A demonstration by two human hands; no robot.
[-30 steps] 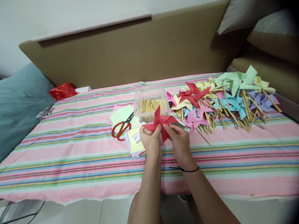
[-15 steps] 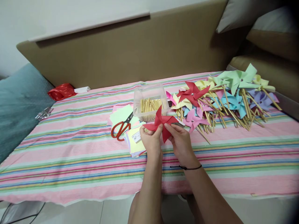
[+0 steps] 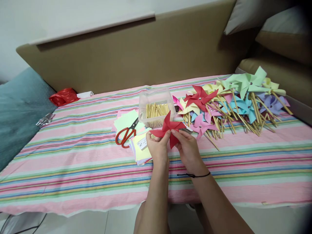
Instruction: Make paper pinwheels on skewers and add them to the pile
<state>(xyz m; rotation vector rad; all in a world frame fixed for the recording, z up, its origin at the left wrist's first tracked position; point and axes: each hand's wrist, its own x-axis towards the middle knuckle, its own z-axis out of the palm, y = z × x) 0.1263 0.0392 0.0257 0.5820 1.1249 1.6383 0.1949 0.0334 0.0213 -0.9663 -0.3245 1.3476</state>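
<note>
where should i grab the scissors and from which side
Probably by the red handles, coming from the near side: their loops face the person, while the dark blades point away toward the box. The left hand is nearer, but it holds the red pinwheel.

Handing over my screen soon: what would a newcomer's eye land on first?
Probably the colourful pinwheel heap on the right of the striped cloth. Next, the red pinwheel held by the left hand and right hand near the centre; then the red-handled scissors to its left.
</note>
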